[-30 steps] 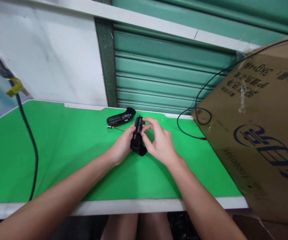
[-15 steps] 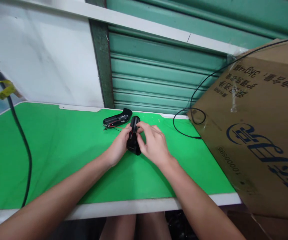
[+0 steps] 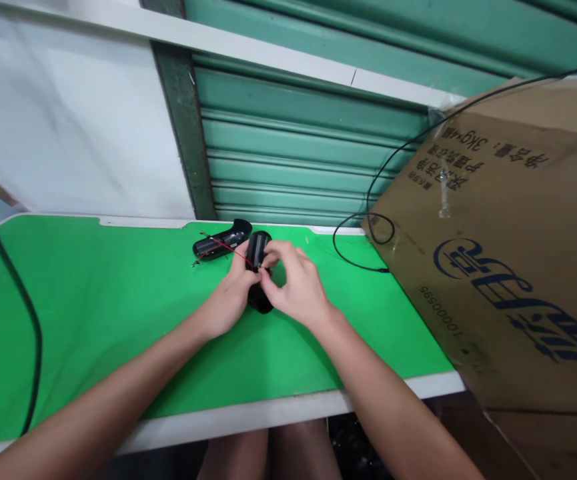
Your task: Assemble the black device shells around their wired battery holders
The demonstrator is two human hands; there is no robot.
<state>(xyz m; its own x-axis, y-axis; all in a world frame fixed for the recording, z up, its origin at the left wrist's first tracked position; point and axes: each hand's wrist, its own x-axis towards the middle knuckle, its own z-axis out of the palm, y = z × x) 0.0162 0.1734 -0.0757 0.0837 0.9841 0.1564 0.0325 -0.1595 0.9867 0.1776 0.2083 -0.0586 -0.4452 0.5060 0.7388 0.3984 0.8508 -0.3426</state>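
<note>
My left hand (image 3: pixel 231 293) is closed around the side of a curved black plastic housing (image 3: pixel 260 301), tilted above the green tabletop. My right hand (image 3: pixel 295 283) reaches in from the other side, thumb and forefinger pinched at the middle of the housing. What lies between those fingertips is too small to make out. A thin red wire (image 3: pixel 229 248) runs from the housing out to the left. Behind my left hand lies a second black plastic housing (image 3: pixel 218 244) of similar curved shape, with wire ends loose beside it.
The green tabletop (image 3: pixel 118 320) has a white front edge. A large cardboard box (image 3: pixel 468 347) borders it on the right, with a black cable (image 3: pixel 355 263) looped near it. Another dark cable (image 3: pixel 31 313) hangs at left. Green shutter slats (image 3: pixel 293 147) stand behind.
The view has shifted a little to the right. The red wire now crosses over the second housing, its free end higher than before. My thumbs have come closer together on the held housing.
</note>
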